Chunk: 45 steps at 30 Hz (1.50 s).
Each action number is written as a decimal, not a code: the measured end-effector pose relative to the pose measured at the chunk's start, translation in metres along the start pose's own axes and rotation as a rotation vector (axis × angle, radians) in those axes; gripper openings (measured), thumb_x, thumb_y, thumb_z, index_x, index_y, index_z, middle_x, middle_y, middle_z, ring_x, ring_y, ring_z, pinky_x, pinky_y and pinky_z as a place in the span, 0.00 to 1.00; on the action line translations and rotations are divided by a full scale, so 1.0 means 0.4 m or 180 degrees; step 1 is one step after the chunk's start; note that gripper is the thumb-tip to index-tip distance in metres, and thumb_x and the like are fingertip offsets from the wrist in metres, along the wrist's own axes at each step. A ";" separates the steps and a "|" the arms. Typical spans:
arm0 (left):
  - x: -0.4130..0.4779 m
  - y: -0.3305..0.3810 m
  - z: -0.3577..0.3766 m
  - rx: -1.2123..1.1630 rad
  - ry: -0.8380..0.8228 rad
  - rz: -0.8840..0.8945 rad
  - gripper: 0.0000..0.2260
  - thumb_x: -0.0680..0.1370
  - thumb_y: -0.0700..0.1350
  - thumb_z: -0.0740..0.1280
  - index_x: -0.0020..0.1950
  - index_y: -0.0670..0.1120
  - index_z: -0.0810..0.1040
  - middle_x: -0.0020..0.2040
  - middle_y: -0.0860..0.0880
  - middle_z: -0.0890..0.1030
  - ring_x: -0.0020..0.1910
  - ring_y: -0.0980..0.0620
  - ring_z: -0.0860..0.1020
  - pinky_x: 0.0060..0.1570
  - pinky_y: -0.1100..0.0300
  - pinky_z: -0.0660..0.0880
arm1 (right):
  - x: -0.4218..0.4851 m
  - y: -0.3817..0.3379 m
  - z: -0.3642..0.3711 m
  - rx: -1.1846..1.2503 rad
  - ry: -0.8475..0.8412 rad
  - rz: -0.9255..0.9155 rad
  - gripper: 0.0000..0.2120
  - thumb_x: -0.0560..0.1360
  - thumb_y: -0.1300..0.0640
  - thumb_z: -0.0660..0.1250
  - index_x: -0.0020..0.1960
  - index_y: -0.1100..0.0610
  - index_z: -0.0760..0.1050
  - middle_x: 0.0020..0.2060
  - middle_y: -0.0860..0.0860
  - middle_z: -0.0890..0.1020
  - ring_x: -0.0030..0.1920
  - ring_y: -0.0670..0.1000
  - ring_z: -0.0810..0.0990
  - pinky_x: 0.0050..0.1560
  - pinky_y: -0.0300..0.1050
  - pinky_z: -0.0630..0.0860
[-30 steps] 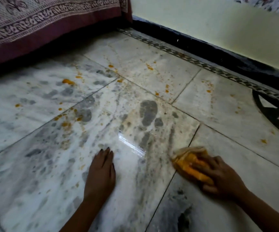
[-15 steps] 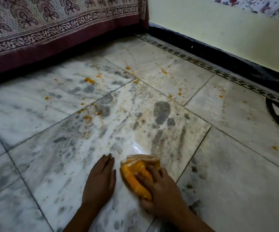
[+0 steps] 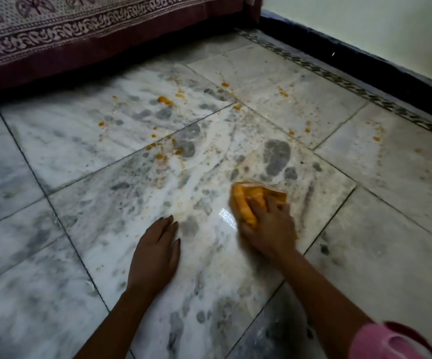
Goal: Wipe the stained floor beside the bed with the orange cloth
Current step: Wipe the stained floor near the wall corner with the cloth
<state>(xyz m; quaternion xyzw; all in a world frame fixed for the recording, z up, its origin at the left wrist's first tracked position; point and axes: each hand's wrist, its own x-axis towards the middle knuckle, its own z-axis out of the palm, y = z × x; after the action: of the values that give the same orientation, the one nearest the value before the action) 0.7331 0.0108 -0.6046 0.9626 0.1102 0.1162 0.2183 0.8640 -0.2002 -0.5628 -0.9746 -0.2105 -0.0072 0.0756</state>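
The marble floor (image 3: 111,141) carries orange blobs (image 3: 165,100) and splatter, mostly between the bed and my hands. My right hand (image 3: 269,229) presses a bunched orange cloth (image 3: 251,200) onto the middle tile, fingers curled over it; the hand is blurred by motion. My left hand (image 3: 155,252) lies flat on the floor to the left of the cloth, fingers straight and holding nothing. A wet shiny patch (image 3: 226,217) sits between the two hands.
The bed's patterned maroon cover (image 3: 85,35) hangs along the top left. A dark skirting (image 3: 365,66) with a patterned border strip runs under the pale wall at the right. A pink sleeve (image 3: 391,343) shows at the bottom right.
My right hand swept the cloth leftward toward the left hand, then moved it forward and right again. The left hand stayed planted on the floor.
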 end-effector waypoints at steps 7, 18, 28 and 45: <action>0.012 -0.102 -0.036 0.0046 0.0453 -0.0702 0.18 0.74 0.41 0.58 0.60 0.37 0.77 0.61 0.37 0.76 0.60 0.37 0.73 0.60 0.46 0.70 | -0.106 -0.203 0.082 0.0138 -0.0714 -0.1733 0.30 0.65 0.36 0.59 0.66 0.43 0.73 0.66 0.55 0.74 0.55 0.64 0.77 0.47 0.54 0.77; 0.032 -0.113 -0.042 -0.0128 0.0627 -0.0801 0.17 0.72 0.39 0.60 0.59 0.37 0.78 0.61 0.38 0.77 0.60 0.38 0.74 0.62 0.47 0.68 | -0.019 0.272 -0.010 -0.0596 -0.0561 -0.2260 0.30 0.75 0.35 0.52 0.75 0.41 0.53 0.70 0.60 0.68 0.57 0.65 0.77 0.56 0.55 0.70; -0.069 -0.246 -0.132 0.0169 0.0833 -0.1224 0.17 0.72 0.40 0.59 0.58 0.38 0.79 0.59 0.38 0.78 0.57 0.38 0.75 0.58 0.47 0.71 | -0.061 -0.376 0.121 0.0206 -0.0091 -0.1755 0.30 0.63 0.38 0.58 0.63 0.46 0.75 0.60 0.58 0.78 0.46 0.65 0.77 0.39 0.53 0.79; -0.078 -0.254 -0.129 0.0063 0.1050 -0.1346 0.17 0.71 0.39 0.60 0.57 0.37 0.79 0.59 0.37 0.78 0.58 0.37 0.76 0.61 0.48 0.68 | 0.059 -0.421 0.140 0.0027 0.0246 -0.1114 0.30 0.63 0.37 0.56 0.61 0.46 0.76 0.59 0.56 0.79 0.48 0.65 0.78 0.43 0.55 0.77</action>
<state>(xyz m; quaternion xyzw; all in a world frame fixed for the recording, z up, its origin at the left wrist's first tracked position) 0.6730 0.1123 -0.6100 0.8884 0.3440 0.2223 0.2074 0.8152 -0.0308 -0.5929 -0.9217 -0.3740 -0.0569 0.0853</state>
